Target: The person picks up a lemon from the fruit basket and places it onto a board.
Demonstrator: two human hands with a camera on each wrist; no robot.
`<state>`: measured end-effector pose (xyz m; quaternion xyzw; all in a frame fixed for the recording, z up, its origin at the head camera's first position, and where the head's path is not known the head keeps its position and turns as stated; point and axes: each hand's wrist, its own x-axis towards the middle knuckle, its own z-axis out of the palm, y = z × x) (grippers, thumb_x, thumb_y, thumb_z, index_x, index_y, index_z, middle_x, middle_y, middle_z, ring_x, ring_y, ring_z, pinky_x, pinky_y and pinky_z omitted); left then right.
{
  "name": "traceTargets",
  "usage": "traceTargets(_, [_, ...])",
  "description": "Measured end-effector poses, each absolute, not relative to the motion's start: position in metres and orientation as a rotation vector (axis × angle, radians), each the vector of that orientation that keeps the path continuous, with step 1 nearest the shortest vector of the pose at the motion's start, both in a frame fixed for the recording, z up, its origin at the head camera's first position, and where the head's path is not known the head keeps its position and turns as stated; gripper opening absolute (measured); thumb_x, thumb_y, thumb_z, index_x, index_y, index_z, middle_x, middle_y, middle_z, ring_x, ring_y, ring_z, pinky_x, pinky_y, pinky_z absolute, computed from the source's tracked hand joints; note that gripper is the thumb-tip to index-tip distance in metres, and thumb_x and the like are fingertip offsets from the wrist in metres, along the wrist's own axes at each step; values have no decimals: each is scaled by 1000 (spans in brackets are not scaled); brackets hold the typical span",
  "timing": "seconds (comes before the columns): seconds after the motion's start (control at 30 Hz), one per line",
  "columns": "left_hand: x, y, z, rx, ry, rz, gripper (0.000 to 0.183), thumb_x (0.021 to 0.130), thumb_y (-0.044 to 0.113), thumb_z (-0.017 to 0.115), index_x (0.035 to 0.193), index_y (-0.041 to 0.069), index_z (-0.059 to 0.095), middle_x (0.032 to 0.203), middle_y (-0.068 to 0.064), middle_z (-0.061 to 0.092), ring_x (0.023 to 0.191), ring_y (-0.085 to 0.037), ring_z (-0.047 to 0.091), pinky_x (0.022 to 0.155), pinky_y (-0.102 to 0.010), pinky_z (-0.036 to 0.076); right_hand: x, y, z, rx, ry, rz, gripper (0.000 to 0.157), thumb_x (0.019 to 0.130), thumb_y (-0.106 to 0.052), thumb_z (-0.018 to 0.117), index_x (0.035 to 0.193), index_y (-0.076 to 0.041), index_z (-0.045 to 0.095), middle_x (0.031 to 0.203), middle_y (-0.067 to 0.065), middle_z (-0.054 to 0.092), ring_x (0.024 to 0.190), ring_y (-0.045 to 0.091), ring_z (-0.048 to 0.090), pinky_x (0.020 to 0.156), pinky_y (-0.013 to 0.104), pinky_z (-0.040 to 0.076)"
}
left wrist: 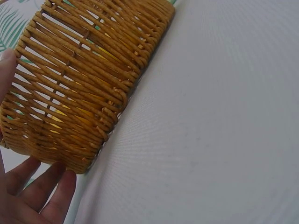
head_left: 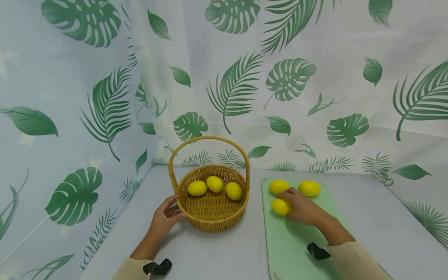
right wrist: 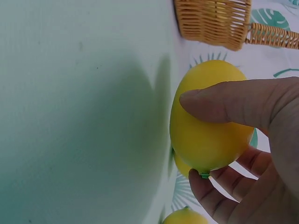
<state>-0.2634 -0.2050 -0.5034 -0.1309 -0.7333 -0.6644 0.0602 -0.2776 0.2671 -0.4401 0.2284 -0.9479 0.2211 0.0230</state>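
Observation:
In the head view my right hand grips a yellow lemon low over the green cutting board. The right wrist view shows the thumb pressed on one side of this lemon and fingertips at its green stem end. Two more lemons, one on the left and one on the right, lie at the board's far end. My left hand touches the left side of a round wicker basket, its extended fingers resting against the woven wall. Inside the basket sit three lemons.
The basket's tall arched handle rises over its opening. Both stand on a white-covered table, the board right of the basket. A leaf-printed curtain closes off the back and the sides.

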Motion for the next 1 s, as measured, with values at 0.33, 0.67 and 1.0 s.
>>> traceTargets(0.33, [-247, -199, -480, -393, -2249, -2008, 71, 84, 4, 76, 144, -5, 39, 146, -29, 36, 122, -46, 49, 86, -28, 53, -279, 270, -445, 727, -2921, 650, 56, 70, 4, 73, 125, -7, 63, 119, 13, 53, 102, 31, 56, 86, 52, 48])
traceTargets(0.67, [-254, -201, -490, -383, -2235, -2014, 70, 84, 5, 77, 144, -1, 41, 147, -25, 38, 122, -43, 50, 86, -29, 53, -276, 274, -446, 723, -2926, 652, 58, 68, 5, 74, 125, -6, 63, 116, 12, 53, 100, 31, 56, 85, 52, 48])
traceTargets(1.0, [-263, -205, -506, -436, -2220, -1977, 71, 84, 9, 77, 144, 0, 41, 147, -25, 38, 121, -41, 52, 85, -30, 54, -277, 275, -445, 718, -2941, 658, 58, 66, 7, 75, 121, -9, 64, 117, 14, 53, 100, 31, 56, 86, 53, 48])
